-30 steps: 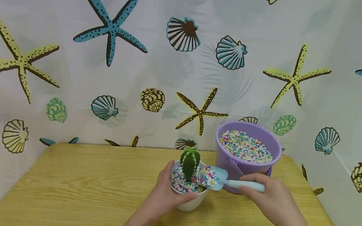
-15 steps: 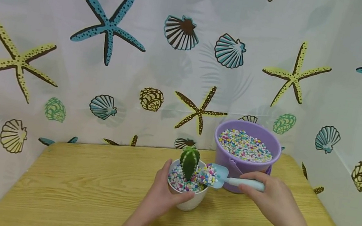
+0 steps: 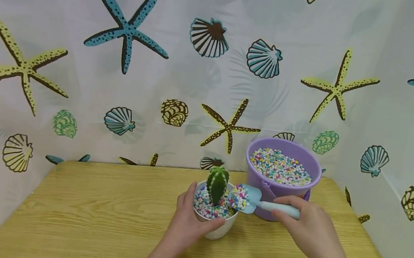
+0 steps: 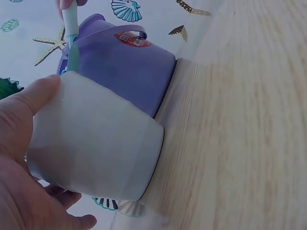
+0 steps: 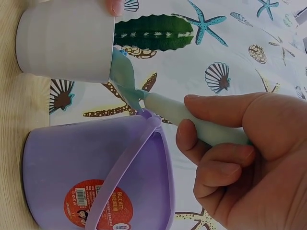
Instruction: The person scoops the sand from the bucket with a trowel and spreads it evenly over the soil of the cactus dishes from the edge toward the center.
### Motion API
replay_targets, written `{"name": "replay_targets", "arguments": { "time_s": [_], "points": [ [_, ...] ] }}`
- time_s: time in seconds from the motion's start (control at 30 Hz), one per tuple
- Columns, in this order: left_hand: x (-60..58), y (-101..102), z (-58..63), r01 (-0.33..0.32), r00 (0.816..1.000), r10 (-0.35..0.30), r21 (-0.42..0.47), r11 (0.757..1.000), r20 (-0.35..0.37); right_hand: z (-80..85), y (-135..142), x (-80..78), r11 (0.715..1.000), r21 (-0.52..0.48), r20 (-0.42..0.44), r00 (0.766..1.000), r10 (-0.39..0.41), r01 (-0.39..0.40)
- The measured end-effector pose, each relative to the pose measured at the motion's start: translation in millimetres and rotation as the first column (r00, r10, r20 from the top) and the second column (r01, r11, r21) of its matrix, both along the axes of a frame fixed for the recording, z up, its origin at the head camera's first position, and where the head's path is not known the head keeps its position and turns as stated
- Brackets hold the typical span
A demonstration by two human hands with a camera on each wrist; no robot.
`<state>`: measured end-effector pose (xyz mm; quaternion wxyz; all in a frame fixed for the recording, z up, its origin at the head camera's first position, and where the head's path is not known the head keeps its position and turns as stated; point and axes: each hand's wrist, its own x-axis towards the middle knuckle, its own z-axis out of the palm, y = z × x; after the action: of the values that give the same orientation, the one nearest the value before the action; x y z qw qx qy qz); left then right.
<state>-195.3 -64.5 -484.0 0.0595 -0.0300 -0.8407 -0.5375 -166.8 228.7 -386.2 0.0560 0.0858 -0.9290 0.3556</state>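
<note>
A white pot point(image 4: 96, 134) stands on the table with a green cactus point(image 3: 217, 186) in it, colourful pebbles point(image 3: 206, 207) around the plant. My left hand point(image 3: 188, 220) grips the pot from its left side, thumb at the near rim and fingers round the far side. The right hand point(image 3: 309, 226) holds a pale blue trowel point(image 5: 168, 108) by its handle, thumb along the top and fingers curled below. The trowel's blade bears a heap of pebbles point(image 3: 238, 197) and lies at the pot's right rim, beside the cactus.
Close behind the trowel stands a purple bucket point(image 3: 254, 172) filled with the same pebbles, its handle point(image 5: 122, 167) hanging down the side. A cloth point(image 3: 159, 73) printed with starfish and shells hangs behind the wooden table point(image 3: 98, 211) and along the right.
The trowel's blade has risen slightly at the pot's rim, still bearing its heap of pebbles. The left hand keeps its hold on the pot.
</note>
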Motion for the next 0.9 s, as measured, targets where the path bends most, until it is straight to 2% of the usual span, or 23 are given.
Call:
{"name": "replay_targets", "arguments": {
  "time_s": [0.5,0.73,0.8,0.9],
  "points": [
    [0.9,10.7,-3.5,-0.081,0.997,0.081,-0.011,0.997,-0.014,-2.4,-5.6,3.7,0.998,0.052,-0.083,0.996,-0.013,0.018],
    [1.2,15.5,-6.4,-0.112,0.992,0.111,-0.009,0.994,-0.055,-3.2,-7.4,4.0,0.997,0.072,-0.120,0.993,-0.017,0.026],
    [0.6,15.0,-5.8,-0.106,0.993,0.105,-0.006,0.994,-0.050,-3.3,-8.0,3.9,0.997,0.077,-0.126,0.992,-0.018,0.028],
    [-4.3,7.5,-5.6,-0.042,0.999,0.042,0.016,0.999,-0.022,-3.6,-8.7,3.8,0.996,0.079,-0.134,0.991,-0.018,0.029]
  ]
}}
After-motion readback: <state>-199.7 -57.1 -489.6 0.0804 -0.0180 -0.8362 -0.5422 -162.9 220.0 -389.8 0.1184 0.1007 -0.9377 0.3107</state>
